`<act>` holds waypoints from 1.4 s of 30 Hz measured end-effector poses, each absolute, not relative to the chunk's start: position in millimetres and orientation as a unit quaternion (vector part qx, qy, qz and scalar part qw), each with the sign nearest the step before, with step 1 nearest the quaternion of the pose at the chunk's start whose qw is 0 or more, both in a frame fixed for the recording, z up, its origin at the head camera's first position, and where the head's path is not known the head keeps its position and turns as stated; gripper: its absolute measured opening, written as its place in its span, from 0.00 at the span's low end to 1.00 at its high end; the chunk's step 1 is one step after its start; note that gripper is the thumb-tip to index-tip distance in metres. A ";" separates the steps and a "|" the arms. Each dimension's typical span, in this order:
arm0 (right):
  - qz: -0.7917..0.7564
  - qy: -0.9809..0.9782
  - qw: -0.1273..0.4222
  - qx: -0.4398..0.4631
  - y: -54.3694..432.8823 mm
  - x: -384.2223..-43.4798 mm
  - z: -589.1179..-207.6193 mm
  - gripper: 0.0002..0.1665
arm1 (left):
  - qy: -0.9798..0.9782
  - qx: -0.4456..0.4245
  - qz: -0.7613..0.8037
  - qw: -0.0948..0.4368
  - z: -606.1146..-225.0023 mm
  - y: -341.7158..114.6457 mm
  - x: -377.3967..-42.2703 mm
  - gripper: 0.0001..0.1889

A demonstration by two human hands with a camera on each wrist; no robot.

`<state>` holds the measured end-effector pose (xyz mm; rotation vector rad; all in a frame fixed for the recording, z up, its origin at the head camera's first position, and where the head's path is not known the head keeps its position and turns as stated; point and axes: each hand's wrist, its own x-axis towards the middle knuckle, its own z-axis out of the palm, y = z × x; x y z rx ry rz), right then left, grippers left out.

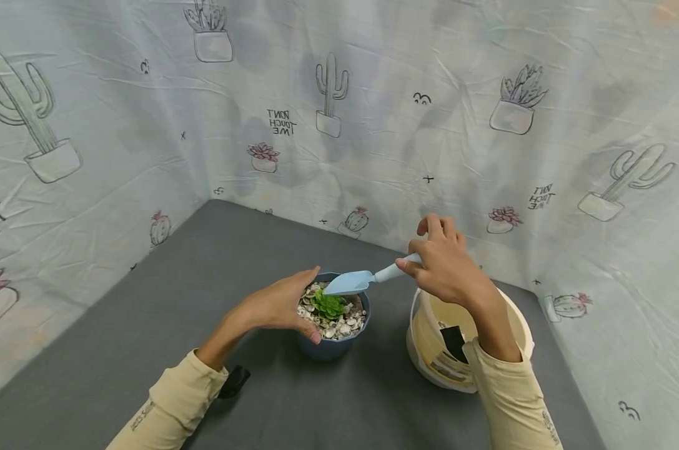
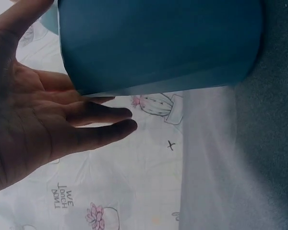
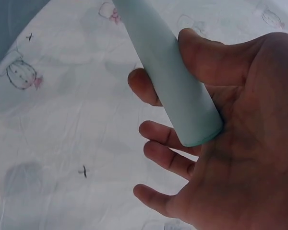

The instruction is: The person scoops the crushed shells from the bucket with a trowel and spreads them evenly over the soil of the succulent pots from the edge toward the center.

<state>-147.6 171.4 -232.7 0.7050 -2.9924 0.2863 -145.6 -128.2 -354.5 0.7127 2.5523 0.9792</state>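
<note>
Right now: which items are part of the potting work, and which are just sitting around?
In use:
- blue pot with succulent and pebbles, steadied by left hand
- light blue trowel, handle pinched in right hand, blade over the pot
- cream bucket under the right forearm, probably the supply

Lying about:
- cactus-print cloth backdrop
- grey mat

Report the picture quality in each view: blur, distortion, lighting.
Head view: sharp, evenly lit, wide-angle bend at the edges, soft shadow under the blue pot. Left wrist view: pot wall close, soft and dim beside the left hand. Right wrist view: trowel handle close, slightly blurred.
</note>
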 end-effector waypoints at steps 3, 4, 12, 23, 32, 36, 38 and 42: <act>0.119 -0.966 0.053 0.224 184.9 -140.6 -233.1 0.15 | 0.901 0.228 0.337 0.149 -355.5 -126.0 -142.3 0.70; 0.127 -0.965 0.067 0.221 191.0 -137.3 -233.7 0.14 | 0.905 0.217 0.334 0.147 -355.5 -125.1 -140.3 0.70; 0.164 -0.938 0.218 0.213 255.4 -109.5 -240.6 0.08 | 0.952 0.116 0.275 0.065 -358.4 -103.0 -115.9 0.75; 0.104 -0.965 0.217 0.108 349.1 -74.4 -268.2 0.07 | 0.970 0.093 0.158 -0.159 -378.5 -46.6 -85.6 0.70; -0.131 -0.947 0.232 0.179 335.2 -96.2 -302.5 0.18 | 0.897 0.324 0.288 -0.086 -368.3 20.3 -97.6 0.44; -0.257 -0.866 0.354 0.244 309.3 -104.4 -317.9 0.12 | 0.883 0.365 0.284 -0.081 -367.0 47.4 -101.4 0.38; -0.302 -0.830 0.395 0.252 296.0 -107.0 -323.0 0.18 | 0.879 0.379 0.272 -0.095 -366.4 55.0 -102.6 0.35; -0.333 -0.813 0.401 0.258 283.5 -113.6 -328.3 0.21 | 0.877 0.383 0.271 -0.104 -365.5 59.3 -105.5 0.31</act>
